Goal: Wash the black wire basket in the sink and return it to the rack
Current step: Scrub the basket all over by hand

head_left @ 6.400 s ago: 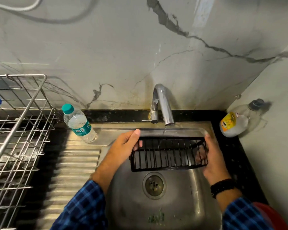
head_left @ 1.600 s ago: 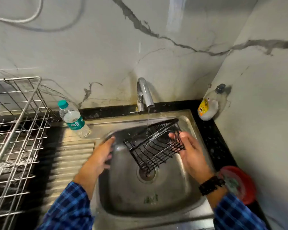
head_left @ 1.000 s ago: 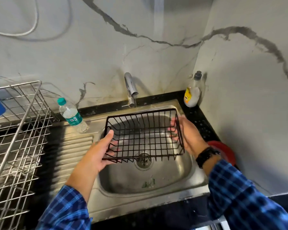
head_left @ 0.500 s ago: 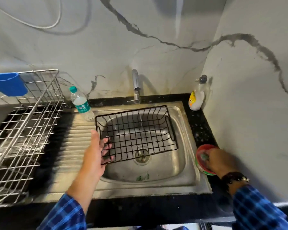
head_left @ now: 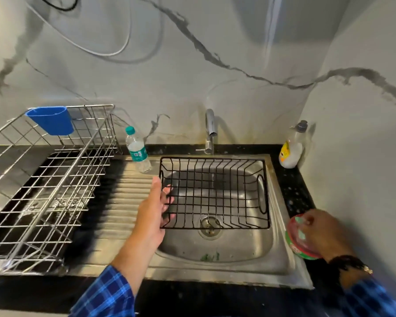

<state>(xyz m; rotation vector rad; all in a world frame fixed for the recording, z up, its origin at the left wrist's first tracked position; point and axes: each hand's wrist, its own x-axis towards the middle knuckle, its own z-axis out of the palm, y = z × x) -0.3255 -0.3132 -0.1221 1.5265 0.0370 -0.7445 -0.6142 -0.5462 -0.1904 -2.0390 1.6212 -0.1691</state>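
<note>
The black wire basket (head_left: 215, 193) hangs level over the steel sink (head_left: 217, 248), open side up. My left hand (head_left: 156, 207) grips its left end, thumb outside and fingers through the wires. A thin stream falls from the tap (head_left: 210, 124) through the basket. My right hand (head_left: 322, 232) is at the sink's right edge, fingers curled on a round red and green container (head_left: 301, 243). The steel wire rack (head_left: 46, 186) stands on the counter to the left.
A blue cup (head_left: 52, 120) hangs on the rack's back rail. A water bottle (head_left: 136, 149) stands on the ribbed drainboard (head_left: 126, 202). A soap bottle (head_left: 292, 147) sits in the back right corner. Marble walls close in behind and to the right.
My right hand let go of the basket and went to the red container at the sink's right edge. My left hand alone now holds the basket, turned level under the stream.
</note>
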